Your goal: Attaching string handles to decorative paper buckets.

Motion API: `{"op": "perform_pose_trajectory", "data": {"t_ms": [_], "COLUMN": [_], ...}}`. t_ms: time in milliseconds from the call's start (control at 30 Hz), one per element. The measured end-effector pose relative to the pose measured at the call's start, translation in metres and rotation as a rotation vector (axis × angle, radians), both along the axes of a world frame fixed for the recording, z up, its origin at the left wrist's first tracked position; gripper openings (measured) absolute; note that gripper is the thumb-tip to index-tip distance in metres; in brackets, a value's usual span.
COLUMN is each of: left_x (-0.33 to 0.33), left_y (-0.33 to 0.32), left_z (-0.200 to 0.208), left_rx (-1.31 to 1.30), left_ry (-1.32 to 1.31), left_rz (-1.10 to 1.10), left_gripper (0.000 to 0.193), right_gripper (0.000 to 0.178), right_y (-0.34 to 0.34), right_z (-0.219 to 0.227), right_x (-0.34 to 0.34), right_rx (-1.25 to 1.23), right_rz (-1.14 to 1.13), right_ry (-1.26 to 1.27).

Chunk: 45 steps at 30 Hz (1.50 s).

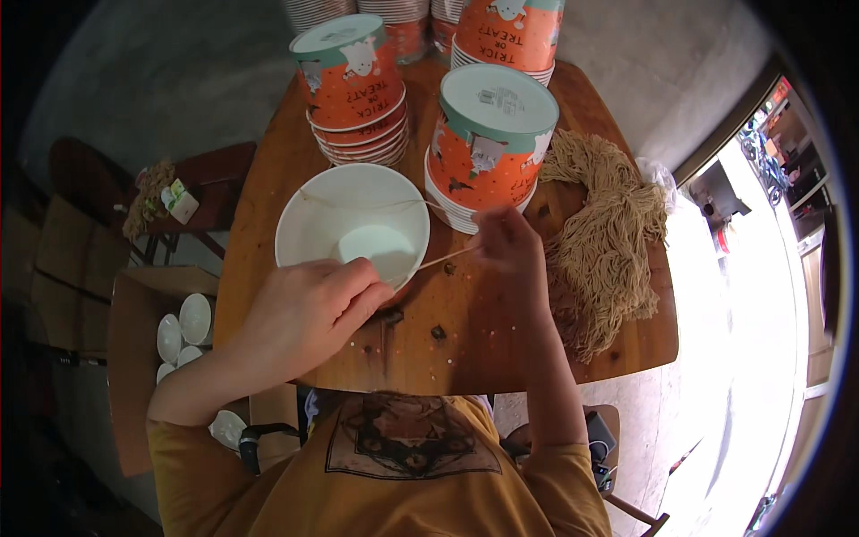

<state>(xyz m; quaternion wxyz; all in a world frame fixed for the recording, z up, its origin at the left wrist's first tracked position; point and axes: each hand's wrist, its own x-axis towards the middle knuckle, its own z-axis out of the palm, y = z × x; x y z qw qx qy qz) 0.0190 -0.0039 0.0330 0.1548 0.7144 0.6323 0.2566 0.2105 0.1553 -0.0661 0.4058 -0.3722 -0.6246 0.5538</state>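
A white-lined paper bucket (309, 224) stands mouth-up on the wooden table in front of me, its inside showing. My left hand (318, 304) is closed on its near rim. To the right of the bucket, my right hand (508, 242) is closed on a thin tan cord (447, 257), slightly blurred. One strand runs from these fingers to the bucket's right rim; another crosses over its mouth toward the far left wall. Where the cord meets the bucket under my left fingers is hidden. Just beyond my right hand, an orange bucket (483, 161) sits upside down on a nested stack.
Another upside-down stack of orange buckets (353, 89) stands at far left, with more stacks (510, 36) behind. A bundle of tan cords (608, 242) drapes over the table's right side. Left of the table, a cardboard box (134, 358) holds several white bowl-like pieces (195, 319).
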Motion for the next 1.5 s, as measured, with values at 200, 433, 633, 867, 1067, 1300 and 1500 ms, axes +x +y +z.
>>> {"op": "perform_pose_trajectory", "data": {"t_ms": [200, 433, 633, 867, 1067, 1300, 1500], "left_x": [0.008, 0.007, -0.002, -0.008, -0.007, -0.007, -0.006], "left_y": [0.025, 0.041, 0.038, 0.028, 0.026, 0.025, 0.026], "left_z": [0.009, 0.009, 0.005, -0.016, -0.015, -0.018, -0.017], "left_rx": [0.067, -0.017, -0.139, -0.235, -0.369, -0.353, -0.349], "left_ry": [0.220, 0.079, -0.102, -0.297, -0.330, -0.339, -0.326], "left_rz": [-0.116, -0.169, -0.115, 0.007, -0.034, -0.028, -0.042], "left_gripper": [0.018, 0.020, 0.017, 0.017, 0.025, 0.027, 0.026], "right_gripper": [0.024, 0.023, 0.018, 0.019, 0.022, 0.024, 0.022], "right_y": [-0.038, -0.055, -0.061, -0.079, -0.079, -0.081, -0.079], "right_z": [0.028, 0.024, 0.019, -0.004, -0.016, -0.012, -0.012], "right_x": [0.003, 0.005, 0.001, -0.015, -0.026, -0.028, -0.031], "right_rx": [0.194, -0.057, 0.394, 0.431, 0.470, 0.418, 0.430], "right_rz": [0.189, 0.379, 0.143, -0.071, -0.102, -0.057, -0.069], "right_ry": [0.093, 0.249, 0.039, -0.048, -0.042, -0.058, -0.057]}}
